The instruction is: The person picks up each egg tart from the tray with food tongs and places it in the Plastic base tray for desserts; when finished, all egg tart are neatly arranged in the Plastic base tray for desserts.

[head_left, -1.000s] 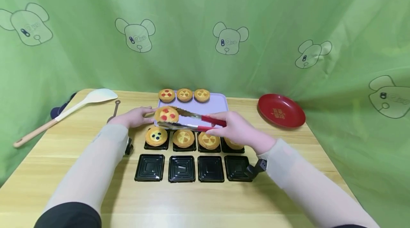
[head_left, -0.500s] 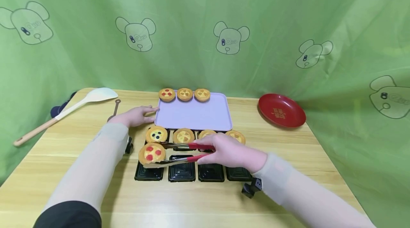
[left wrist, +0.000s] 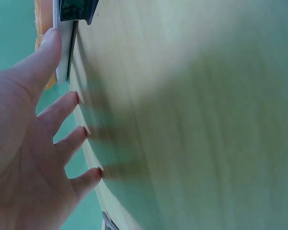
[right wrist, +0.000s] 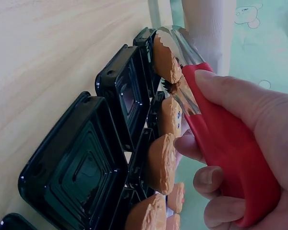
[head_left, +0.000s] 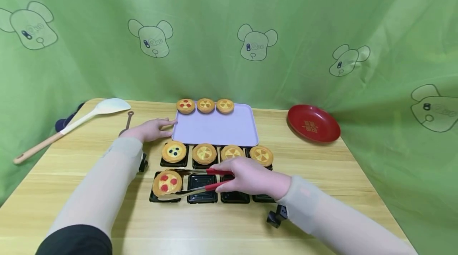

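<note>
My right hand grips red-handled metal tongs. Between the tong tips is an egg tart with red pieces on top, in or just over the front-left black square tray; I cannot tell whether it touches the bottom. My left hand is spread at the left edge of the lilac tray. In the left wrist view, its thumb lies against that tray's side, and other fingertips touch the table. Three tarts sit along the lilac tray's back edge.
Behind the front row, black trays hold several tarts, one dotted with dark berries. Other front trays hold nothing. A red plate lies at right, a white spatula at left. A green curtain hangs behind.
My right hand has carried the red-topped tart in the tongs from over the lilac tray toward me and left, then down to the front-left black tray. The left hand has stayed in place.
</note>
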A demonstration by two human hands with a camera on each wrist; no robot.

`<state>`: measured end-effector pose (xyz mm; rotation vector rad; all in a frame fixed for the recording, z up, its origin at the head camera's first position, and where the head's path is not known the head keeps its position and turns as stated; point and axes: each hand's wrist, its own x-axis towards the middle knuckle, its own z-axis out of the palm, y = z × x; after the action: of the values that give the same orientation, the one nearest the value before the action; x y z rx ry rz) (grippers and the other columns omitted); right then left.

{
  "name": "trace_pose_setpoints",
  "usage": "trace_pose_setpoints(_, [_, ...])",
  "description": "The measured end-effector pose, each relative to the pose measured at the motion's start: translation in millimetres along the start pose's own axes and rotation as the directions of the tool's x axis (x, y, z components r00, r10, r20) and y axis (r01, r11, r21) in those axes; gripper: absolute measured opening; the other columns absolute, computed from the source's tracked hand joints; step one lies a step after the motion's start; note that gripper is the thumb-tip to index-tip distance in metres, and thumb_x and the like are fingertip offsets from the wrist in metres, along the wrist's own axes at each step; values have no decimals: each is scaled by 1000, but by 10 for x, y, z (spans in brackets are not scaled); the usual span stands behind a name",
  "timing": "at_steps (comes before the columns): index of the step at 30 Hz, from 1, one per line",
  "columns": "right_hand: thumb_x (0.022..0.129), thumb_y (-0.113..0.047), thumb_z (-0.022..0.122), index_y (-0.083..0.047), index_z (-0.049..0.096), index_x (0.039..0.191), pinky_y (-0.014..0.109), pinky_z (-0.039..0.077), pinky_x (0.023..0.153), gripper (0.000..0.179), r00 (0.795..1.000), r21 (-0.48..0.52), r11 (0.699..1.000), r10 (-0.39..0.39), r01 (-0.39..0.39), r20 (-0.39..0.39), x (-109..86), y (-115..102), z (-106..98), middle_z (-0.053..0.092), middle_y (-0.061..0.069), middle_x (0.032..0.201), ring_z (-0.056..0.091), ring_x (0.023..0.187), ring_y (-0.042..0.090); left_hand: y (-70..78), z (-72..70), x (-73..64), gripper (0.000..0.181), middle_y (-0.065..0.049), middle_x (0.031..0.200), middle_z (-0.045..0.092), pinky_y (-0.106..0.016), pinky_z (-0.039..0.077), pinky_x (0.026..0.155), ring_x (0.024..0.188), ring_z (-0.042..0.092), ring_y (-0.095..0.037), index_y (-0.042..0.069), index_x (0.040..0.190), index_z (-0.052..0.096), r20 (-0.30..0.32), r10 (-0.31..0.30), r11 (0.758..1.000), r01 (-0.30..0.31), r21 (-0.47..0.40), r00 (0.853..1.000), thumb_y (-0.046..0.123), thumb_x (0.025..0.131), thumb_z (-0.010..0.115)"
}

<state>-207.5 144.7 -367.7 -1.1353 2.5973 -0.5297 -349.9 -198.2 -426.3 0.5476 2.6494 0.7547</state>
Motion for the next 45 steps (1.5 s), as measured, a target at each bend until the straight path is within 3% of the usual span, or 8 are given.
trace_pose_setpoints(15, [83,-45,78,-19,64,134,30,52,89,59,999,64,998,13,-10,-51,11,22,-77,67,-7,121,62,101,9,15,3,-9,61,-22,160,16,-63,8,114,143,13,-49,13,154,32,1,-1,1000,1,-10,1000,31,101,57])
trace_pose_setpoints(19, [82,-40,81,-15,64,132,32,55,80,59,993,165,986,36,-18,-108,61,69,-214,69,-6,113,63,90,13,-1,11,-8,62,-23,160,17,-63,8,114,143,14,-50,13,154,33,-4,11,1000,-11,-8,1000,31,101,57])
trace_pose_setpoints(22, [82,-33,83,-12,63,134,34,56,65,60,982,246,968,89,-46,-169,121,145,-357,70,-5,102,62,75,16,-26,24,0,62,-23,160,17,-64,8,114,142,14,-51,13,154,33,-8,16,1000,-17,-10,1000,32,100,58])
trace_pose_setpoints(25, [82,-31,82,-10,60,137,31,52,51,63,956,278,954,179,-111,-233,185,278,-511,68,0,93,57,62,17,-38,32,7,62,-23,160,17,-65,9,113,143,15,-50,15,154,33,-12,14,1000,-14,-16,1000,32,100,58])
trace_pose_setpoints(28, [83,-35,81,-9,58,139,30,48,49,66,911,273,940,283,-203,-299,243,480,-644,65,6,88,52,60,18,-33,32,11,62,-23,160,17,-65,8,113,143,14,-51,16,154,33,-15,9,1000,-9,-17,1000,33,100,58])
trace_pose_setpoints(35, [85,-38,78,-6,56,140,33,51,65,67,802,322,883,451,-340,-391,352,1028,-727,67,14,110,59,82,22,-45,27,32,62,-22,160,16,-65,8,114,143,13,-50,16,155,33,-8,1,1000,-1,-16,1000,33,100,58])
trace_pose_setpoints(39, [86,-41,77,-4,56,139,35,53,74,68,762,309,851,521,-425,-385,393,1216,-685,65,14,123,60,94,24,-52,26,37,62,-22,160,16,-64,9,114,143,14,-50,16,154,33,-10,2,1000,-2,-21,1000,33,100,58])
trace_pose_setpoints(45, [86,-42,76,-8,58,139,36,48,75,65,717,277,808,589,-520,-374,430,1373,-623,66,13,118,56,90,26,-28,26,15,62,-23,160,17,-64,9,114,142,16,-50,15,154,33,-16,1,1000,-1,-18,1000,33,100,58])
